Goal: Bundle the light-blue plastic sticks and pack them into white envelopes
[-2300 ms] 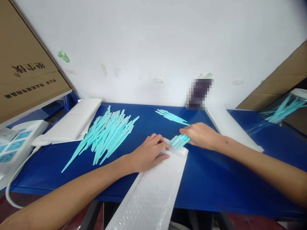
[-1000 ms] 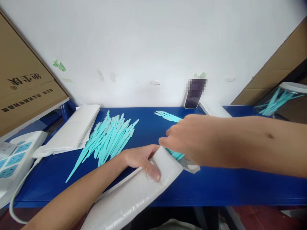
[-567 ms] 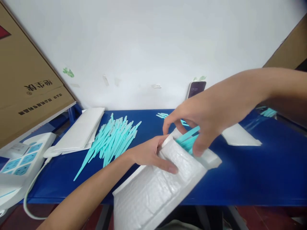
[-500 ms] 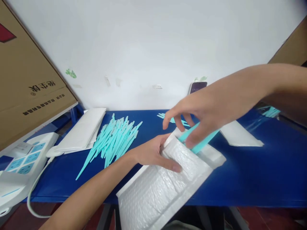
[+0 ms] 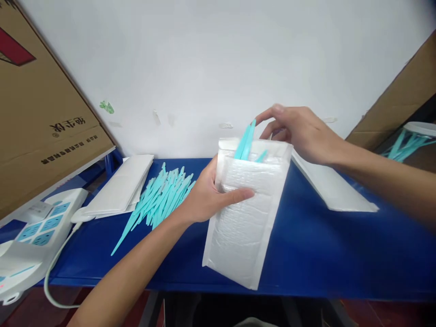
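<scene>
My left hand (image 5: 218, 195) grips a white bubble mailer (image 5: 241, 222) by its left side, thumb across the front. The mailer is upright and slightly tilted above the table, its mouth at the top. Out of that mouth stick several slim teal sticks (image 5: 245, 141), which look like eyebrow razors; their lower ends are hidden inside. My right hand (image 5: 296, 131) is at the mailer's upper right, fingers apart and loosely bent, the index fingertip close to the stick tips. Whether it touches them I cannot tell. A heap of the same teal razors (image 5: 166, 193) lies left of the mailer.
A stack of flat white mailers (image 5: 119, 181) lies at the left, beside a white power strip (image 5: 47, 227) with a cable. Another white mailer (image 5: 340, 190) lies at the right. A clear tub (image 5: 412, 141) of teal sticks stands far right. Cardboard boxes (image 5: 44, 113) flank the blue table (image 5: 323, 254).
The mailer has swung upright and risen in my left hand. My right hand has let go of the teal razors, now standing in the mailer's mouth, and moved up and right.
</scene>
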### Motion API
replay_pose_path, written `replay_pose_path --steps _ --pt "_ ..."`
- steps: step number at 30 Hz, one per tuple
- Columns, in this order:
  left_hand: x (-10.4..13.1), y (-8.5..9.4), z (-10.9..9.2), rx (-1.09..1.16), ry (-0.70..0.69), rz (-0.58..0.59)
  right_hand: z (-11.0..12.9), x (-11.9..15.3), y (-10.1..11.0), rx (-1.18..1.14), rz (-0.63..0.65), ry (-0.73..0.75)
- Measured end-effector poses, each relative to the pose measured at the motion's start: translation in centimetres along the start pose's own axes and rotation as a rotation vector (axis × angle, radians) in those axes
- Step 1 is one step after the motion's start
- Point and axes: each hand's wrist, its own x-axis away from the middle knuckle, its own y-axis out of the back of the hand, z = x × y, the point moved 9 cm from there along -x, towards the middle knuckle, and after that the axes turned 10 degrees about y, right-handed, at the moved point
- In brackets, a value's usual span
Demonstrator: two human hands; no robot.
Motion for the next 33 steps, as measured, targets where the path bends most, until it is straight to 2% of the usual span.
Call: replay_pose_path --steps 2,4,6,7,10,12,13,15,18,20,21,23,26,28,30,32,33 --pt "-0.2 0.0 0.1 -0.012 0.007 -0.014 1.2 0.2 -0.5 -0.034 -0.002 0.089" --pt "-0.3 0.0 0.8 -0.017 0.037 -0.027 2.7 0.6 -2.4 -0.041 0.181 0.182" --pt "-0.4 0.1 1.4 -0.001 0.062 -0.048 3.4 1.3 -4.2 -0.039 0.377 0.210" --pt "-0.5 0.2 1.7 0.010 0.063 -0.058 3.3 1.5 -4.5 -0.042 0.411 0.194" --pt "-0.5 0.6 1.7 0.024 0.024 -0.095 1.6 1.1 -3.3 -0.047 0.266 0.087" --pt "-0.5 1.1 1.3 0.011 -0.022 -0.153 0.0 1.2 -3.1 -0.091 0.220 -0.008" --pt "-0.4 1.5 1.0 0.005 -0.048 -0.201 -0.9 1.6 -3.5 -0.135 0.239 -0.065" --pt "-0.1 2.4 0.7 0.006 -0.101 -0.326 -2.2 3.2 -5.6 -0.245 0.365 -0.193" --pt "0.4 3.3 1.3 0.034 -0.138 -0.485 -2.1 6.6 -9.2 -0.366 0.575 -0.257" --pt "0.2 3.0 2.6 0.073 -0.108 -0.460 -1.6 8.1 -10.2 -0.434 0.569 -0.225" --pt "0.0 2.8 3.4 0.090 -0.079 -0.413 -1.8 8.5 -10.0 -0.476 0.507 -0.226" --pt "-0.2 2.4 4.7 0.076 -0.003 -0.307 -3.4 9.2 -8.2 -0.557 0.306 -0.296" --pt "0.1 3.6 4.9 -0.154 0.059 -0.268 -7.9 10.7 -2.8 -0.603 -0.089 -0.463" --pt "0.4 4.7 3.7 -0.505 0.013 -0.277 -10.9 12.2 1.6 -0.561 -0.309 -0.559" --pt "0.7 5.4 2.6 -0.958 -0.057 -0.297 -13.2 13.9 6.4 -0.468 -0.506 -0.636" --pt "0.8 6.5 2.5 -1.326 -0.055 -0.328 -14.6 15.5 11.2 -0.292 -0.666 -0.681" --pt "0.8 7.2 2.9 -1.454 -0.021 -0.341 -14.9 15.7 13.1 -0.204 -0.677 -0.669"
